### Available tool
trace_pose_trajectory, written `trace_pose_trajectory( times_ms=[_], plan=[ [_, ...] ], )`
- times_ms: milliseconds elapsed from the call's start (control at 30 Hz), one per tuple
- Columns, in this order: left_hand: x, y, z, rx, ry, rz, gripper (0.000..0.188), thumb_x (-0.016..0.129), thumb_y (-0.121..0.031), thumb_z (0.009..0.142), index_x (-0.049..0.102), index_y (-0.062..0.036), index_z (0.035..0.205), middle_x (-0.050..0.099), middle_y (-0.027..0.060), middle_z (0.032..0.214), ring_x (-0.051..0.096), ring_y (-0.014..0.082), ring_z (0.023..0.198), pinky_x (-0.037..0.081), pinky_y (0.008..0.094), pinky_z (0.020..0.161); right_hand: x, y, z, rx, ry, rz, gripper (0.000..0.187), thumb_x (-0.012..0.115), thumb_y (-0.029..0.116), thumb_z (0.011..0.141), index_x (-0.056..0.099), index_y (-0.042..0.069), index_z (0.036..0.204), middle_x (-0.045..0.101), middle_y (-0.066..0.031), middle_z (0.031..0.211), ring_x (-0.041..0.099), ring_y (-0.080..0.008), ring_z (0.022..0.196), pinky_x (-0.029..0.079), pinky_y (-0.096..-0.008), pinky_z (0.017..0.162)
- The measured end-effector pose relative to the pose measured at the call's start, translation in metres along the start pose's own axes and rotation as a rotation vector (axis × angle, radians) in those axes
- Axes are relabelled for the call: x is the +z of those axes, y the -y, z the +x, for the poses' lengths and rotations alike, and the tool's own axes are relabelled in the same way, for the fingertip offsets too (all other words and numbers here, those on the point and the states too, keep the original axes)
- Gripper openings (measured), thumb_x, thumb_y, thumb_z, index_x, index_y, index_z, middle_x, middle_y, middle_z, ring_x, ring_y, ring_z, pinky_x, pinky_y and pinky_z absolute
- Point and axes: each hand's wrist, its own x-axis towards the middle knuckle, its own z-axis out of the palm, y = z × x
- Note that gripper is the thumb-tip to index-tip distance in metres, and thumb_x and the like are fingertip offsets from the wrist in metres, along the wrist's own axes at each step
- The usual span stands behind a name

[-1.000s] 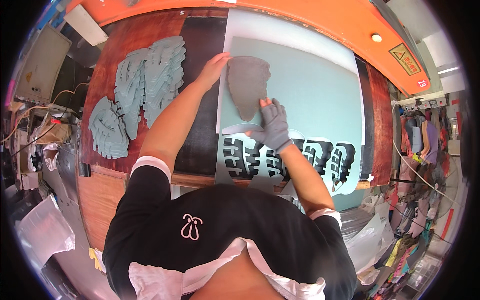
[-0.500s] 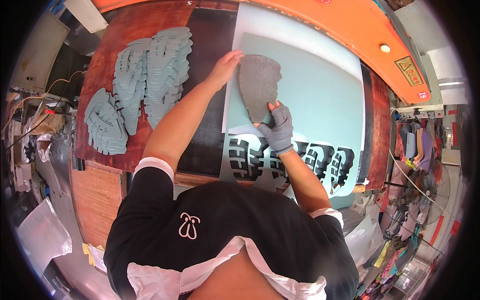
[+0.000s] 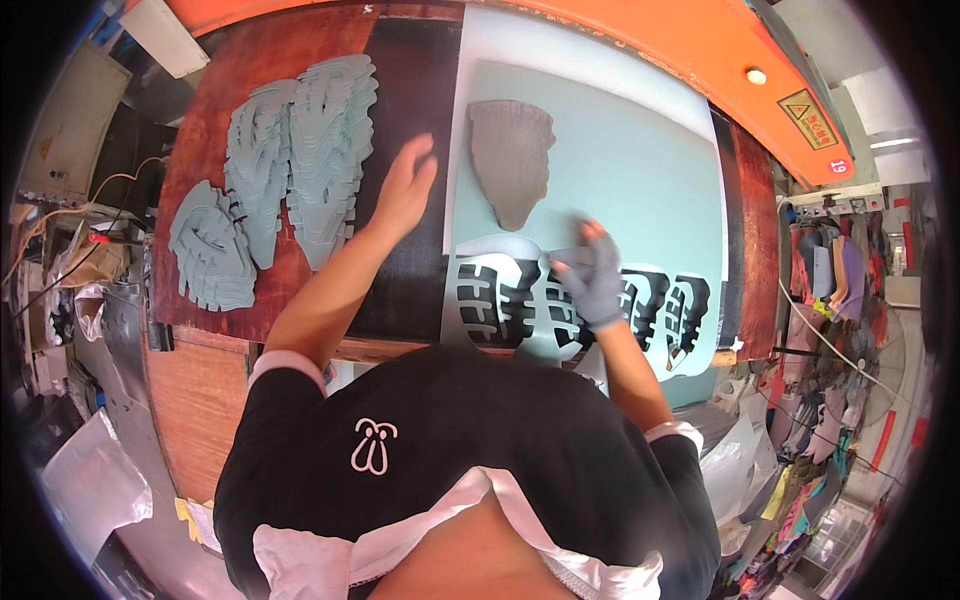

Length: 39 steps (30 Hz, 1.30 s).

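Note:
A dark grey-brown block, wide at the far end and narrowing toward me, lies on a pale green sheet. My bare left hand hovers left of the sheet over the dark board, fingers loosely apart, holding nothing. My right hand, in a grey glove with bare fingertips, is over the near part of the sheet, beside the row of cut-out openings. Its fingers are spread and slightly blurred, with nothing in them. Neither hand touches the block.
Stacks of pale green cut pieces with notched edges lie on the reddish-brown board at left. An orange machine beam crosses the far side. Many coloured pieces hang at right. A white layer shows under the sheet.
Both hands have let go of the grey-brown block, which now lies alone on the sheet. My left hand has drawn back toward me and left; the right has moved right and nearer.

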Motion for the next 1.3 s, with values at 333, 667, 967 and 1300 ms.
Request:
trace_pose_trajectory(
  times_ms=[333, 667, 967, 1300],
  plan=[
    [-0.008, -0.038, -0.206, 0.229, 0.109, 0.429, 0.01, 0.06, -0.011, 0.079, 0.059, -0.0039, 0.072, 0.054, 0.008, 0.068, 0.052, 0.0279, 0.066, 0.043, 0.0385, 0.06, -0.118, -0.043, -0.158, 0.378, -0.081, -0.484, 0.024, 0.055, 0.014, 0.083, 0.056, -0.004, 0.098, 0.058, -0.0197, 0.089, 0.056, -0.0368, 0.085, 0.043, -0.0441, 0.078],
    [0.01, -0.014, -0.205, 0.458, -0.11, 0.708, 0.024, 0.063, -0.015, 0.079, 0.052, -0.0055, 0.06, 0.05, 0.0078, 0.061, 0.051, 0.0278, 0.06, 0.042, 0.0384, 0.053, -0.102, -0.05, -0.127, 0.163, -0.411, -0.409, 0.021, 0.053, 0.02, 0.082, 0.055, -0.001, 0.086, 0.057, -0.0176, 0.087, 0.054, -0.0373, 0.084, 0.042, -0.0473, 0.075],
    [0.015, 0.03, -0.188, 0.329, -0.325, 0.767, 0.037, 0.056, -0.025, 0.087, 0.049, -0.0027, 0.059, 0.051, 0.0143, 0.063, 0.052, 0.034, 0.065, 0.042, 0.045, 0.059, -0.135, -0.087, -0.082, 0.039, -0.572, -0.07, 0.016, 0.051, 0.018, 0.089, 0.055, 0.003, 0.093, 0.057, -0.0173, 0.088, 0.054, -0.0336, 0.082, 0.043, -0.0397, 0.071],
    [0.015, 0.031, -0.189, 0.261, -0.551, 0.934, 0.035, 0.058, -0.022, 0.085, 0.048, -0.004, 0.056, 0.051, 0.0144, 0.06, 0.053, 0.0347, 0.061, 0.042, 0.0449, 0.055, -0.226, -0.164, -0.089, 0.26, -0.499, 0.281, 0.029, 0.044, 0.024, 0.093, 0.057, -0.001, 0.089, 0.056, -0.0136, 0.083, 0.051, -0.0212, 0.076, 0.042, -0.0345, 0.07]
  ],
)
